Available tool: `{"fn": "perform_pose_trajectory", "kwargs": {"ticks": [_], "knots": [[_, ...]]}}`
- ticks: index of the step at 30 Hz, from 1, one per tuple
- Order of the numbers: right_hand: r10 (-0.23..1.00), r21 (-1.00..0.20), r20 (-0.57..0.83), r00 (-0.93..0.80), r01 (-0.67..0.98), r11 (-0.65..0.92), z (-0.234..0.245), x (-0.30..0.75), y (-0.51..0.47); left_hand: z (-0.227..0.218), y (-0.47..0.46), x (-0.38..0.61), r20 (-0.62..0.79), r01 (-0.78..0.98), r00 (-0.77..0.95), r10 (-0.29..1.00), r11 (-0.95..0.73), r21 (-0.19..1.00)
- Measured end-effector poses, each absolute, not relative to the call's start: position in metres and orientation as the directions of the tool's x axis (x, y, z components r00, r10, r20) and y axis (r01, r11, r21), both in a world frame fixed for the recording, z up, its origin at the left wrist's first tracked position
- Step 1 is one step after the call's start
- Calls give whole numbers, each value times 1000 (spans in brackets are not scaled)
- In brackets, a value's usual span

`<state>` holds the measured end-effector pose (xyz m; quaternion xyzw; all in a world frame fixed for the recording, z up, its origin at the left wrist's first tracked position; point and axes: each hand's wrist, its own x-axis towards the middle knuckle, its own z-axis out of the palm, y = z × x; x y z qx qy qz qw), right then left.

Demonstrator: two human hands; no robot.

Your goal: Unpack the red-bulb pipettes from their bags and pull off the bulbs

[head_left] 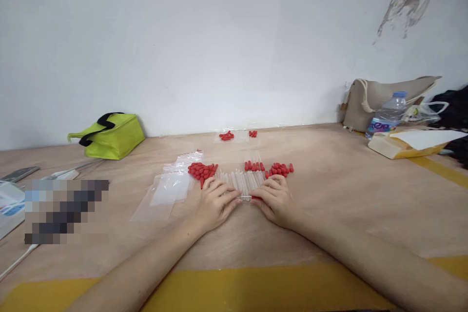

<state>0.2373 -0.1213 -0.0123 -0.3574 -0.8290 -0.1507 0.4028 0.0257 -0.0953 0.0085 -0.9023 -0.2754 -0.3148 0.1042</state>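
Observation:
My left hand (216,203) and my right hand (275,199) meet fingertip to fingertip on the table, both pinched on one clear plastic tube (245,198) that has a red cap at its right end. Just beyond the fingers lies a row of clear tubes (240,179). A heap of red caps (202,170) lies behind my left hand. More red caps (280,169) lie behind my right hand, and a short row of capped ends (254,165) sits between them.
Clear zip bags (168,190) lie left of my hands. A bag with red caps (231,135) rests near the wall. A lime-green bag (109,135) stands at far left; a beige bag (380,100), water bottle (386,114) and papers (413,142) at right.

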Motion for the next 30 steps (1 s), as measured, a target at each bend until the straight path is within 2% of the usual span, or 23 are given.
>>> {"fn": "perform_pose_trajectory", "kwargs": {"ticks": [4,8,19,30], "knots": [[437,10,791,-428,724,690,-15,237,-119,3,-98,34,649,552,660,379,-831,-75],[441,32,794,-418,753,657,-18,240,-117,3,-99,33,664,580,641,384,-809,-93],[429,61,751,-502,699,712,-13,248,-123,3,-102,29,662,550,642,385,-834,-49],[420,35,729,-541,642,766,-8,252,-129,5,-104,26,663,511,665,344,-857,-67]]}}
